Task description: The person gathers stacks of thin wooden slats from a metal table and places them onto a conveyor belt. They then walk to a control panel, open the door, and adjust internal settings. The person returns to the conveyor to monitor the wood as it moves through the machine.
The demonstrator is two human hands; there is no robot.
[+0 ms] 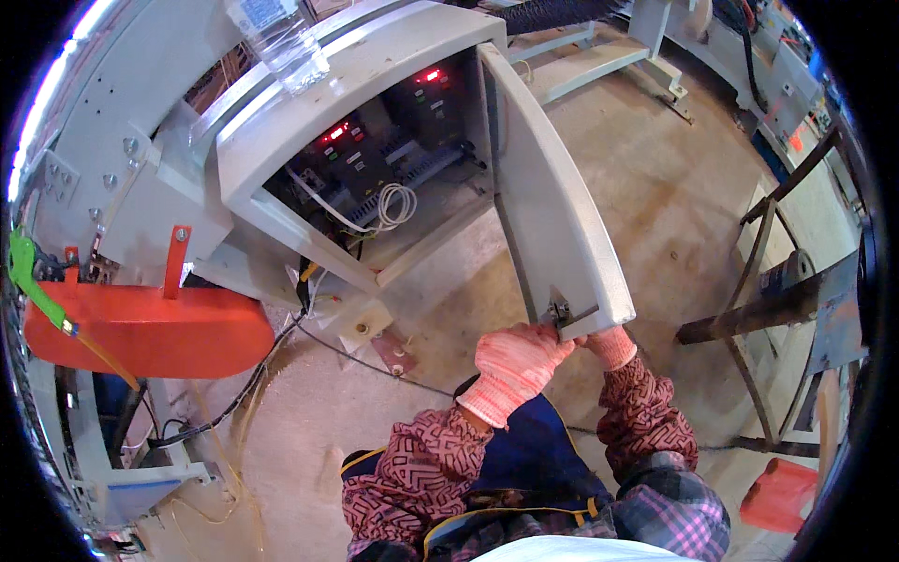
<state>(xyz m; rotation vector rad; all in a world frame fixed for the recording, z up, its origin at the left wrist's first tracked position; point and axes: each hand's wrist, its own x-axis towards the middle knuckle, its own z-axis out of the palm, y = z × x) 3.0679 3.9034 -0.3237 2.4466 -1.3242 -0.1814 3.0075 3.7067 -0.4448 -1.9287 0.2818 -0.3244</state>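
A grey metal control cabinet (245, 159) stands with its door (562, 197) swung out toward me. My left hand (520, 365), in a pinkish-orange knit glove, is closed at the door's near lower corner, just under a small metal latch (559, 311) on the inner face. Beside it, my right hand (611, 347), gloved alike, grips that corner from the outer side; the door edge hides part of its fingers. Inside the cabinet are two dark drive units (351, 159) with lit red displays, and a coil of white cable (395, 206).
An orange-red guard (150, 330) on a machine frame is at the left, near a green-handled tool (33, 281). Black cable (375, 362) runs across the concrete floor. At the right stand a dark metal frame (768, 314) and a red container (779, 495). Clear plastic (281, 42) lies atop the cabinet.
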